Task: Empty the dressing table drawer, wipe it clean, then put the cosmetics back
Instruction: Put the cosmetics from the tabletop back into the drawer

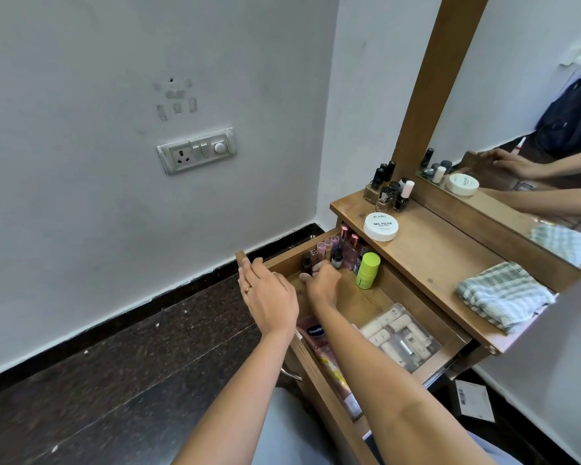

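- The left hand (269, 297), a ring on one finger, rests with straight fingers on the far corner of the open drawer (366, 305).
- The right hand (322, 280) reaches into the drawer among the small bottles (336, 255). Its fingers are curled, but whether they grip one cannot be told.
- Beside it stands a lime-green stick (368, 270).
- A pink tube (317, 334) reading "Vaseline" lies along the drawer's front, near a clear pouch (401, 337).
- On the tabletop sits a white jar (381, 227) marked "zudio NAIL POLISH".
- A checked cloth (503, 295) lies further along.
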`<state>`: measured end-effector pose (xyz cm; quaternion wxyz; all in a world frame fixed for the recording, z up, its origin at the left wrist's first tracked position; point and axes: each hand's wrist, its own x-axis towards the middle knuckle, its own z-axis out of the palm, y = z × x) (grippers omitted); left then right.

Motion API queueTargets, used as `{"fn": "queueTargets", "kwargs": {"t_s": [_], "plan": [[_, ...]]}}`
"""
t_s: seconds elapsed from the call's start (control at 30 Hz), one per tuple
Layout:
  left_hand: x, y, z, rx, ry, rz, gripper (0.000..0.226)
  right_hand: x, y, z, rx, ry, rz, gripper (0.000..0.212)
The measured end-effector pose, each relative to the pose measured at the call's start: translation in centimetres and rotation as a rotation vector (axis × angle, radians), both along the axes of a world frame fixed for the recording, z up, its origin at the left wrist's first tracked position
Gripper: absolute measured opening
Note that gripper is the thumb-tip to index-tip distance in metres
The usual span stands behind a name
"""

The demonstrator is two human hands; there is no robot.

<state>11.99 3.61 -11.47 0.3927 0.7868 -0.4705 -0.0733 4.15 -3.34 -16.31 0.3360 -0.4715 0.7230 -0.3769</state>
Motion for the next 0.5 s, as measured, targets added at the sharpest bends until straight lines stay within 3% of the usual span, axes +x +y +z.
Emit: {"fn": "queueTargets", "kwargs": {"t_s": [0.3,0.4,0.5], "plan": [[0.1,0.0,0.0,0.019,-0.004,-0.007,0.037,-0.5,0.8,0.9,0.017,-0.005,0.011,0.023],[0.1,-0.1,-0.2,0.020,-0.015,-0.011,0.037,-1.8,2.3,4.1,-0.184,0.037,0.083,0.017],[0.2,-0.1,-0.2,0.011,-0.014,-0.014,0.035,-5.3,2.2,9.1,-0.501,0.220,0.028,0.007]]}}
